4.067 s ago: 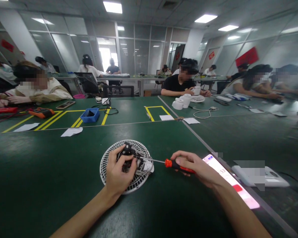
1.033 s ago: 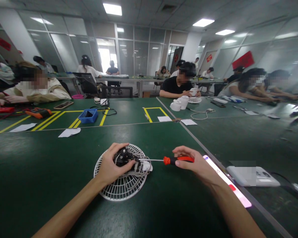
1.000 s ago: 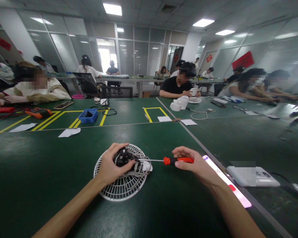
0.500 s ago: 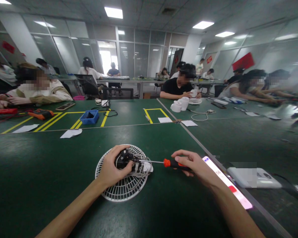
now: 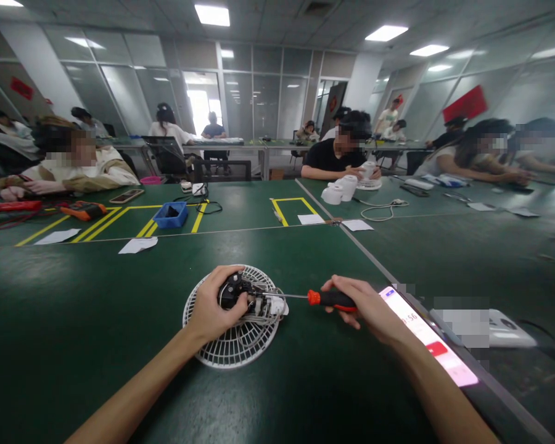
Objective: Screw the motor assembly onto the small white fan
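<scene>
A round white fan grille (image 5: 234, 345) lies flat on the green table (image 5: 74, 320) in front of me. On it sits a black fan motor (image 5: 234, 295) with white wiring and a white connector. My left hand (image 5: 213, 308) is closed round the motor, thumb on top. My right hand (image 5: 370, 305) grips the red and black handle of a screwdriver (image 5: 326, 298), whose thin shaft lies level and points left into the motor.
A lit phone (image 5: 428, 336) lies just right of my right wrist, a white device (image 5: 485, 320) beyond it. Further back are a blue tray (image 5: 169, 215), paper slips, cables and white fan parts (image 5: 342, 188). Other people sit at the far and side tables.
My hands keep their hold on the motor and the screwdriver. My right fingers have shifted round the handle. The view has drifted slightly.
</scene>
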Demonstrator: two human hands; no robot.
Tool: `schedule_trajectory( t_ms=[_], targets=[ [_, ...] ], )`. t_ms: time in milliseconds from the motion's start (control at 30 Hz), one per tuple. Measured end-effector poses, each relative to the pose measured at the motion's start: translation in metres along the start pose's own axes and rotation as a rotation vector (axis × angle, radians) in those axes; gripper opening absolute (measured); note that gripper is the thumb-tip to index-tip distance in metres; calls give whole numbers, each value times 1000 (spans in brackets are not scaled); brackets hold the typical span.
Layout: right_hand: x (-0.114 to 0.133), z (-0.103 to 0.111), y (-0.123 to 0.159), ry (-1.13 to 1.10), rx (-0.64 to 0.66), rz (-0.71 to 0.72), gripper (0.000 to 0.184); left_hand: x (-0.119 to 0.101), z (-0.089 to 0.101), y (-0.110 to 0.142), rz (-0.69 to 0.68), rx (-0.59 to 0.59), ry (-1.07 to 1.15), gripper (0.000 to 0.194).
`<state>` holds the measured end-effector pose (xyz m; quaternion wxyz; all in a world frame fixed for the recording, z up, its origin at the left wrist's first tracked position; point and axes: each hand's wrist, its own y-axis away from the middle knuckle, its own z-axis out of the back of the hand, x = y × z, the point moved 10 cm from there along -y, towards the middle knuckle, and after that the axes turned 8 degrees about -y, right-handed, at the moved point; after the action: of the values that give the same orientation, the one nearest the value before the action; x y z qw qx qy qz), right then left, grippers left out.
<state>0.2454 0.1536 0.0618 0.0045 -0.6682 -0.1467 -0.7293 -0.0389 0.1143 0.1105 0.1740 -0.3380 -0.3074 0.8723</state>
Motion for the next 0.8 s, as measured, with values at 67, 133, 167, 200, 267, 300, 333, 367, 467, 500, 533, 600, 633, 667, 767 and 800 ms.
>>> schedule_trajectory(
  t_ms=[67,133,167,200,267,300,333,367,467,500,533,600,633,667,767,800],
  targets=[
    [0,-3,1,-12,34,-21,51,1,0,0,6,-3,-1,35],
    [4,-2,2,-12,37,-5,49,3,-1,1,18,-5,1,35],
    [6,0,2,-11,28,9,49,4,-1,1,24,-6,1,34],
    [9,3,2,-12,17,31,48,5,-1,1,29,-7,0,34],
    [15,8,2,-25,-2,98,44,6,-1,1,33,-7,-1,33],
    [19,9,2,-33,-8,139,42,6,-1,1,31,-9,-1,33],
    [22,10,2,-39,-9,179,40,5,-1,1,28,-11,-1,32],
    [24,11,2,-38,-5,214,39,5,-1,1,27,-14,-1,32],
    [25,8,3,3,8,263,35,4,-1,1,24,-15,-1,32],
    [24,8,2,21,5,261,35,4,-2,1,25,-11,-1,32],
    [22,8,2,37,-1,246,38,4,-2,1,27,-6,0,32],
    [17,7,2,60,2,190,49,4,-2,1,35,-2,2,31],
    [14,5,2,73,15,158,53,4,-2,1,39,-3,2,30],
    [13,4,3,88,29,135,55,4,-1,1,40,-6,2,31],
    [17,2,6,130,42,138,51,4,0,1,35,-15,-4,31],
    [19,3,7,129,36,152,48,4,0,1,36,-15,-7,31]
  ],
)
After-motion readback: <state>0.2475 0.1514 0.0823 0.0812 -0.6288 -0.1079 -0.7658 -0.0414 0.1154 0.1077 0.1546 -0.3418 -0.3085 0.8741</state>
